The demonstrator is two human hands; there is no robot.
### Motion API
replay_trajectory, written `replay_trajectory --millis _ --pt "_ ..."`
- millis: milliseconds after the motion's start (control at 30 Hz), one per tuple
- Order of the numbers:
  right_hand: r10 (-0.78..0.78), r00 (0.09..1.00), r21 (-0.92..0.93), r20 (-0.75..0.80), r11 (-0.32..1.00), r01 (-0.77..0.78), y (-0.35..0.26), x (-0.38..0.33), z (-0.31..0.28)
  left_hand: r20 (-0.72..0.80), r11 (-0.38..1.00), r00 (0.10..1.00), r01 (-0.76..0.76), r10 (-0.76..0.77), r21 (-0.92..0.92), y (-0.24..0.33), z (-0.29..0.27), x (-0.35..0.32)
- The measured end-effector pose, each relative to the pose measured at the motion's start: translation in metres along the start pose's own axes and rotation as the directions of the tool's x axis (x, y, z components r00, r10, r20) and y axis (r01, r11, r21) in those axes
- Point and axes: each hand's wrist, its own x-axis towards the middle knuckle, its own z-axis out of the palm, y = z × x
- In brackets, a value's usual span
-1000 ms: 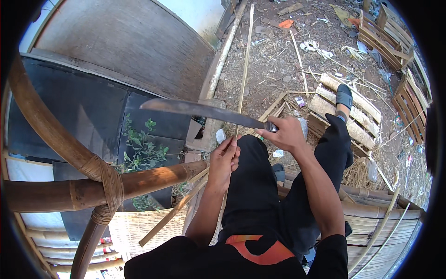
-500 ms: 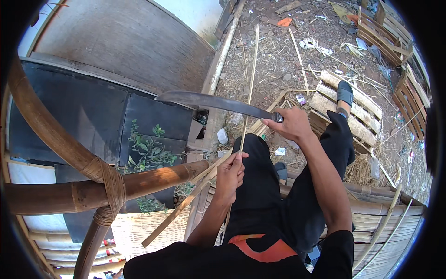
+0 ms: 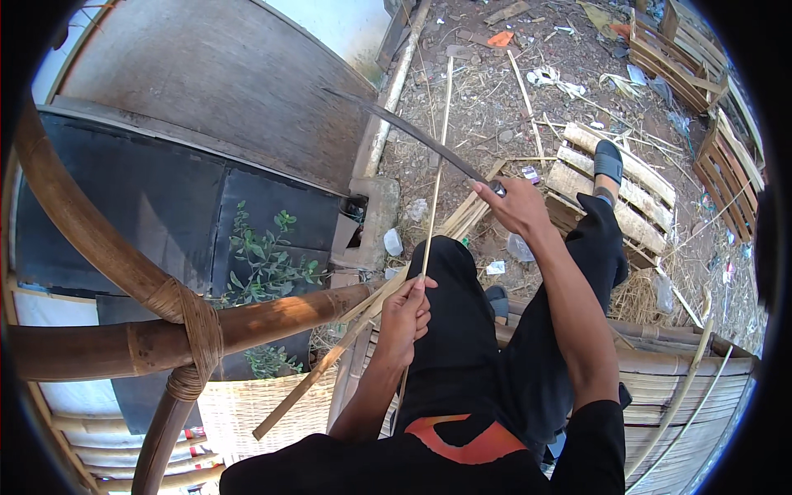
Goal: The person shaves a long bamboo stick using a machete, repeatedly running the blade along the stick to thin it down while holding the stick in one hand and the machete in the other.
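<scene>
Left hand (image 3: pixel 403 320): pinching the bamboo strip (image 3: pixel 431 216) beside the left knee (image 3: pixel 450 262)
Right hand (image 3: pixel 524 208): wrapped round the machete's (image 3: pixel 417 134) handle, beyond left knee
Tip: imo shallow angle, light strokes, edge away from knee

The blade (image 3: pixel 416 132) is metal, the bamboo pole (image 3: pixel 264 322) smooth and glossy.

Left side: thick brown bamboo poles (image 3: pixel 272 321), joined by a wound binding (image 3: pixel 203 330); leafy green plant (image 3: pixel 266 254) in front of dark panels (image 3: pixel 107 198); pale woven mat (image 3: pixel 256 412) below. Right side: slatted wooden crates (image 3: pixel 726 180), tilted, on littered earth (image 3: pixel 487 99). Top: one orange scrap (image 3: pixel 501 39), one weathered brown board (image 3: pixel 223 91).
</scene>
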Motion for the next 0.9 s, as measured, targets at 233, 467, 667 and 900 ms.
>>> replay_trajectory --millis 233,467,667,900 --pt "-0.489 0.865 -0.139 0.111 0.854 0.501 -0.016 -0.034 0.01 -0.009 0.999 1.0 -0.03 0.029 -0.031 0.004 -0.006 0.003" --pt "-0.244 0.969 -0.062 -0.039 0.968 0.242 0.0 -0.014 0.016 -0.061 0.996 0.994 -0.085 0.086 0.02 0.012 -0.006 -0.003" --pt "-0.371 0.924 -0.081 0.094 0.922 0.378 -0.019 -0.031 0.01 -0.062 0.998 0.996 -0.068 0.067 -0.015 0.004 -0.013 -0.004" --pt "-0.2 0.98 -0.115 0.001 0.973 0.198 -0.002 -0.012 0.011 -0.065 0.995 0.993 -0.094 0.095 0.014 0.006 -0.012 -0.003"
